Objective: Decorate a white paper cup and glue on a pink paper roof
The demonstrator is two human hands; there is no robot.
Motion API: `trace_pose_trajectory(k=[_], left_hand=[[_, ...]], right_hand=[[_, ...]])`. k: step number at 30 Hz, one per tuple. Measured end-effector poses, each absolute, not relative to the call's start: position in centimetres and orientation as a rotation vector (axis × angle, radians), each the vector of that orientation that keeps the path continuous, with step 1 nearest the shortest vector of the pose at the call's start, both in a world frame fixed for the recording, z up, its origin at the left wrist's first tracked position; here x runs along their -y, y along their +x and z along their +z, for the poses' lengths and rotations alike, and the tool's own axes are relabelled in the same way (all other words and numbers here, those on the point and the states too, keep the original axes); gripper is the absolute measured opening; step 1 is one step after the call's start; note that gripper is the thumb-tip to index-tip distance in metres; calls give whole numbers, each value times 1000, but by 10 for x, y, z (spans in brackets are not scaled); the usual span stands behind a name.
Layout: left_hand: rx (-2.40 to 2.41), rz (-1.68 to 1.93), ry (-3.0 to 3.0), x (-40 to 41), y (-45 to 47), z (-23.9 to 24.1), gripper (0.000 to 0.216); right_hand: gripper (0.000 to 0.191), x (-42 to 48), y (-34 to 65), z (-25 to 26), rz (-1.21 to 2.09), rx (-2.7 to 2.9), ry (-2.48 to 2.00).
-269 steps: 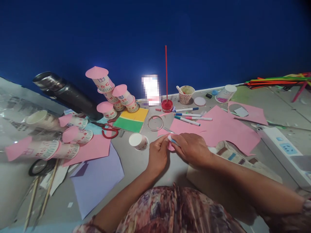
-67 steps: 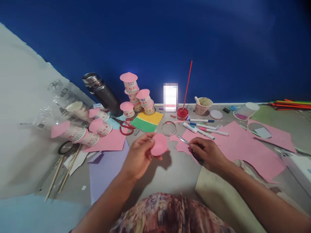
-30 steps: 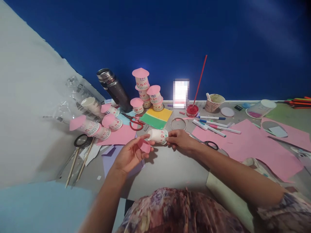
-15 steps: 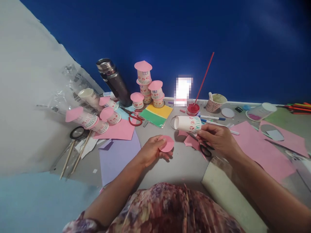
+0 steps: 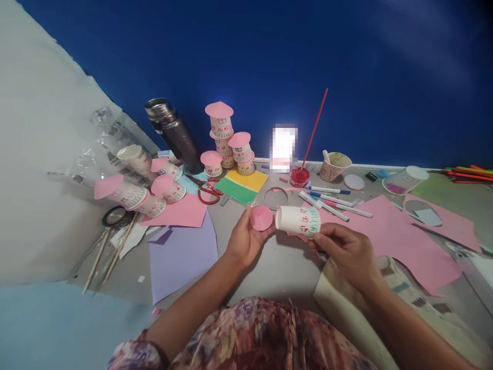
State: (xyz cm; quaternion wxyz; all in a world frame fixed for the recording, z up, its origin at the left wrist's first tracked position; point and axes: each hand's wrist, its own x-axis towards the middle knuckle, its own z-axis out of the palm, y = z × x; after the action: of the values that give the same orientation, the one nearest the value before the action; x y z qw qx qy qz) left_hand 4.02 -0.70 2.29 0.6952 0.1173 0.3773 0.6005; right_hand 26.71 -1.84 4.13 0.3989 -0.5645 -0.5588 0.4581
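My left hand holds a small round pink paper disc between thumb and fingers, face up. A white paper cup with red flowers and green grass drawn on it lies sideways in the fingers of my right hand, gripped near the grass-patterned end. Its plain end points left, close beside the disc; whether the two touch I cannot tell. Just beyond my hands a roll of tape lies on the table, and several markers are scattered past the cup.
Pink-roofed cup towers stand at the back, with more decorated cups to the left. A dark flask leans behind red-handled scissors. A red paint pot holds a long stick. Pink sheets spread right; a purple sheet lies left.
My hands have come together: the cup has moved down and slightly left toward the pink disc, and the disc has risen a little. The view has shifted slightly.
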Motion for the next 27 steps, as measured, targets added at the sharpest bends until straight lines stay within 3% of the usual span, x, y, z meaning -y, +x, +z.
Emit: trace_pose_trajectory(k=[5,11,16,20,27], left_hand=[[-967,1454,592,17,56,15,41],[-1030,1411,707,27,62,13,47],[-973,1403,659,27,66,13,49],[-941,1411,613,26,68,13,50],[-787,1360,232,17,66,18,32]], right_hand=[[37,22,255,34,1249,1413,-1425],[20,27,253,30,602,1803,-1265],[17,27,252,22,192,1978,-1031],[14,30,252,20,27,2058,-1004],[10,31,253,19,-14,2100,-969]])
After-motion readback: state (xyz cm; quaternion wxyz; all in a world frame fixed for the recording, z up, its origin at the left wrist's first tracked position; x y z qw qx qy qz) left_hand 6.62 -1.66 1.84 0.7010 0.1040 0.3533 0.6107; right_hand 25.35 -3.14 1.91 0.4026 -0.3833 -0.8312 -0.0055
